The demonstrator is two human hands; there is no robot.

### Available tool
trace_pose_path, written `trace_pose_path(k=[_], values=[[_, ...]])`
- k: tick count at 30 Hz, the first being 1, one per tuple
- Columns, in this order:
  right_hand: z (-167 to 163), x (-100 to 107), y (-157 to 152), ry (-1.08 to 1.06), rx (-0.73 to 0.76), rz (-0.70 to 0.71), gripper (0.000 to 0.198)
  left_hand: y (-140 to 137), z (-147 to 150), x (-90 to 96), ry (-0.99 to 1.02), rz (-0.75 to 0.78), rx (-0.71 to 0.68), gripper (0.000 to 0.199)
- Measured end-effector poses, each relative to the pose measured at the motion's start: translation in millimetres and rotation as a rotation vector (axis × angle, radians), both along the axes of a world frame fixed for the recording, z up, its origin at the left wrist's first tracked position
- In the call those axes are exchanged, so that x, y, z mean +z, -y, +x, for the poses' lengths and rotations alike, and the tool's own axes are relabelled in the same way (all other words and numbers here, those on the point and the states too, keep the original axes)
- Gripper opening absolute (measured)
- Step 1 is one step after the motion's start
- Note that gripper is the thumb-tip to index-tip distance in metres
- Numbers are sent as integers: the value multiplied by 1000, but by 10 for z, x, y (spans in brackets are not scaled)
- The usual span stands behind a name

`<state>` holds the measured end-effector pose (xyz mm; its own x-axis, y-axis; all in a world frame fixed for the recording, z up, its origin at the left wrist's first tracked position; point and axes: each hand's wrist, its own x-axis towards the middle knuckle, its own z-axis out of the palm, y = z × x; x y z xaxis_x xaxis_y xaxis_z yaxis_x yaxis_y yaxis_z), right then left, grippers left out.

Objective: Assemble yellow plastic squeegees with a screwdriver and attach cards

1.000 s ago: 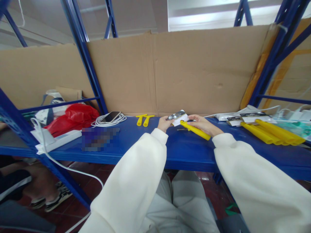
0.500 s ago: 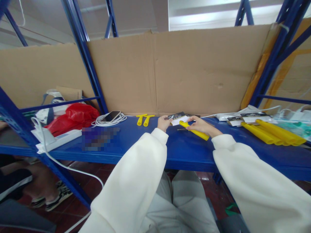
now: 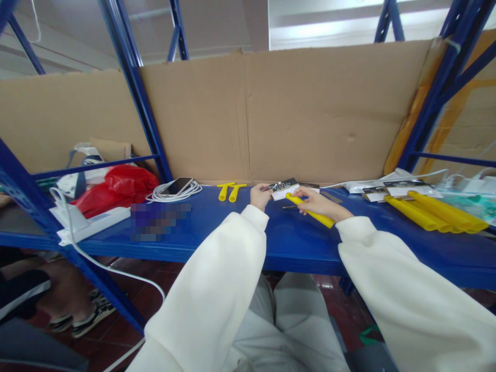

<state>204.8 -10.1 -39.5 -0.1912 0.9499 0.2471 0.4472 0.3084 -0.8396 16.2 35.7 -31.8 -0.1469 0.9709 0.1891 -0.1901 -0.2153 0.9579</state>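
Note:
My left hand (image 3: pixel 260 197) is closed on the left end of a black-and-white printed card (image 3: pixel 285 189). Something small and shiny shows by its fingertips, too small to name. A yellow tube (image 3: pixel 321 217) slants across the shelf just in front of the card. My right hand (image 3: pixel 315 202) is closed around its upper part, and the fingers hide some of it. By those fingertips lies a thin dark rod (image 3: pixel 289 207). Two yellow T-shaped pieces (image 3: pixel 233 194) lie to the left of my left hand.
Several yellow tubes (image 3: pixel 437 213) with header cards lie at the right. On the left are a phone (image 3: pixel 177 186) on a coiled white cable, a power strip (image 3: pixel 98 223) and a red bag (image 3: pixel 120 188). Cardboard (image 3: pixel 310 113) walls the back. Another person's legs (image 3: pixel 64 289) show lower left.
My right hand has shifted slightly left along the yellow tube, and its fingers have changed position. More of the card behind it now shows. My left hand stays nearly still.

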Motion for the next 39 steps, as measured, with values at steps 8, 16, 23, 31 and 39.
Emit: trace_pose_path(k=[8, 16, 23, 31, 39], values=[[-1, -6, -19, 64, 71, 50, 55, 68, 9, 49, 71, -4, -46, 23], [-5, -53, -51, 232, 63, 162, 52, 95, 13, 68, 65, -18, -5, 24], [24, -158, -123, 293, 31, 279, 61, 87, 26, 66, 90, 7, 6, 22], [212, -24, -127, 368, -249, 380, 60, 125, 5, 77, -52, -88, 15, 17], [805, 119, -9, 612, -738, 149, 65, 127, 11, 39, -220, -111, 14, 22]])
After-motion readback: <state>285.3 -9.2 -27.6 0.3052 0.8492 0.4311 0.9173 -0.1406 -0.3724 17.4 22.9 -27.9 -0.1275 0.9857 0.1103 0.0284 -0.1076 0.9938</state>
